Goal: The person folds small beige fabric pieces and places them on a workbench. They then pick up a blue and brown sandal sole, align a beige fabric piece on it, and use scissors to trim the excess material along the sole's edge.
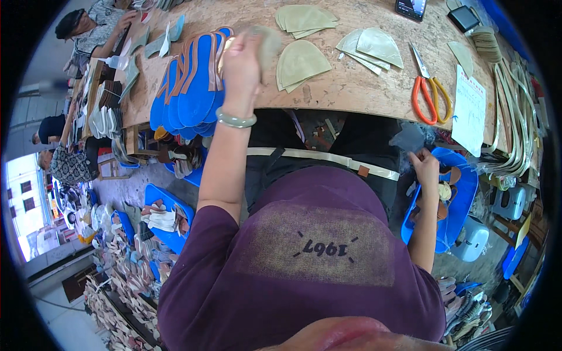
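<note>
My left hand (241, 67), with a pale bangle (236, 119) at its wrist, is closed over the workbench (374, 14). Pinched in it is a beige curved piece (268, 49), smeared by motion. Right beside this hand, blue sole-shaped pieces (199, 102) with brown edging lie overlapped in a row. Past the bench's near edge at the right, my right hand (427, 168) has its fingers closed on a thin translucent plastic sheet (408, 138). Fanned beige half-moon pieces (301, 61) lie on the bench, with paler half-moon pieces (379, 48) to their right.
Scissors (429, 96) with orange and yellow handles lie near a written paper sheet (469, 111). A phone (411, 9) rests at the far edge. Blue tubs (459, 205) stand on the floor at both sides. Long strips (515, 111) hang at the right. Other people sit at the left.
</note>
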Tool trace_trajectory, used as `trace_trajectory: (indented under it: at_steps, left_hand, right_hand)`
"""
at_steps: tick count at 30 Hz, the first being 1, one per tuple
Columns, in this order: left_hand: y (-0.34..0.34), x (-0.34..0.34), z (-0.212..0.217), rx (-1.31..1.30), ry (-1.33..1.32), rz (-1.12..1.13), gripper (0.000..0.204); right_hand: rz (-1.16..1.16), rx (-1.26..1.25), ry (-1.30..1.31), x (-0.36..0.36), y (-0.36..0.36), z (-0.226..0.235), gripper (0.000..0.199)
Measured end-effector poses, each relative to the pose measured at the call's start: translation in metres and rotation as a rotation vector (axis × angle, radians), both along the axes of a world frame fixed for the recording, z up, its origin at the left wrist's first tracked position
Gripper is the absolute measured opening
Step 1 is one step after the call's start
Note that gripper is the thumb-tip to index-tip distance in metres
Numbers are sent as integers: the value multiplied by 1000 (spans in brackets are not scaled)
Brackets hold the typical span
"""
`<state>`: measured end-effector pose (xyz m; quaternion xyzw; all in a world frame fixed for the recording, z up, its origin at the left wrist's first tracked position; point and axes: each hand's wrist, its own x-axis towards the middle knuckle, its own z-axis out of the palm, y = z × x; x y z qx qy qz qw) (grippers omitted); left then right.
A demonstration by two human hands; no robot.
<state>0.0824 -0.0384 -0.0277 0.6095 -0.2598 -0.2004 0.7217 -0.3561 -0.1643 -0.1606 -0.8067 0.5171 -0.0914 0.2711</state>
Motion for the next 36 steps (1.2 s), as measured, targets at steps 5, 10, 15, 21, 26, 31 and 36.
trace_trajectory:
  at_steps: [5,10,15,21,26,31,36]
  left_hand:
    - [-39,-16,-27,364,-422,-140,27]
    - [-38,-22,-27,678,-1153,106,53]
    - [-35,-29,-15,678,-1324,199,59]
    - [-27,-58,-2,211,-94,-471,45]
    - [-32,-79,4,-67,644,-618,37]
    - [-19,-94,1,-18,225,-493,38]
    - [-4,-106,5,94,-455,-310,39]
  right_hand:
    - [149,-26,3,45,8,72,26]
    - [324,-463,-513,147,-8,140,17]
    - [455,-915,-368,221,-81,103,19]
    - [264,-590,-219,216,-80,95,17]
    - [584,-860,-677,215,-10,136,24]
    - [368,-281,-846,216,19,133,17]
    - [209,289,-1003,224,32,147,17]
